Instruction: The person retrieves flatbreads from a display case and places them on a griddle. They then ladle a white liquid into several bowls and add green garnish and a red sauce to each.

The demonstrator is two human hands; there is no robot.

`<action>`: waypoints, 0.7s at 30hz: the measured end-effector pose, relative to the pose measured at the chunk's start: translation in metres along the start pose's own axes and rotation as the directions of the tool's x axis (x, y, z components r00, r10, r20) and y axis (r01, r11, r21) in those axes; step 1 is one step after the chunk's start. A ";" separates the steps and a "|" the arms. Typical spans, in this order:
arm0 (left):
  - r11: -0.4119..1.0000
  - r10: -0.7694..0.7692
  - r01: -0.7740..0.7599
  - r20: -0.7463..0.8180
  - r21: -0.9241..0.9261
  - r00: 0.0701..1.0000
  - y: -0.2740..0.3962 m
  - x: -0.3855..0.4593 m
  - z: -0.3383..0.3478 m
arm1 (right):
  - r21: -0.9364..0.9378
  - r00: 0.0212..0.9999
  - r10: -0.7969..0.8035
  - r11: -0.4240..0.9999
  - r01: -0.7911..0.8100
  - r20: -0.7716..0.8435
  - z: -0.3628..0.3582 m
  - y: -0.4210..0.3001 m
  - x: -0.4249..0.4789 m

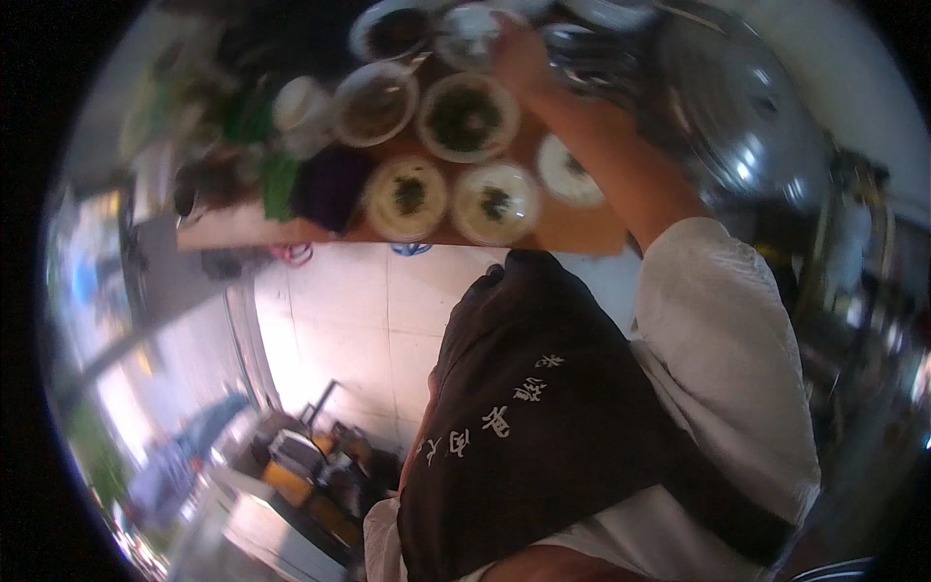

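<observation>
My right hand (519, 61), blurred, reaches over the right side of a white-filled bowl (465, 44) at the back; whether its fingers hold anything is unclear. Nearer me, a large bowl of chopped green herbs (462, 118) stands beside a bowl with brownish contents (374, 104). Along the table's front, two round bowls of pale food (389, 211) (480, 222) have dark green herbs in their middles. My right forearm partly covers a third such bowl (560, 178). My left hand is not in view.
A large shiny metal lid (749, 109) lies at the right of the brown table (582, 231). A dark-filled bowl (396, 33) stands at the back. A dark purple cloth or bag (331, 189) and green items (278, 185) lie to the left. My dark apron (538, 436) hangs below.
</observation>
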State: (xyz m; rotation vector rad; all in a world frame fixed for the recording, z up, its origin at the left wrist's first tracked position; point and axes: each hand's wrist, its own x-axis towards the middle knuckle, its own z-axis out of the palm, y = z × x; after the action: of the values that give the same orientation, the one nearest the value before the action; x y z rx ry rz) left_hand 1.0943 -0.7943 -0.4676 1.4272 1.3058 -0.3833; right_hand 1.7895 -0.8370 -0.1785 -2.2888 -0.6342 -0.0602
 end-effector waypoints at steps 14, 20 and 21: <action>0.361 0.106 -0.497 0.494 0.789 0.863 0.106 0.000 0.017 | -0.327 0.020 0.656 -0.349 -0.878 -0.755 -0.340 0.303 -0.603; 0.073 0.128 -0.563 0.552 0.823 0.824 0.104 -0.050 0.072 | 0.034 -0.084 0.963 -0.078 -0.996 -0.258 -0.368 0.395 -0.716; -0.023 0.141 -0.574 0.571 0.819 0.809 0.102 -0.058 0.083 | 0.088 -0.040 0.979 -0.023 -0.996 -0.200 -0.364 0.404 -0.716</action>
State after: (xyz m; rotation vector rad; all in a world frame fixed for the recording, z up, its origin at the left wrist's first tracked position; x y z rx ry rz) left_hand 1.1954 -0.8708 -0.3989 2.6398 0.0561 -1.2681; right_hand 1.4004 -1.6307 -0.3442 -2.1842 1.3673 0.4036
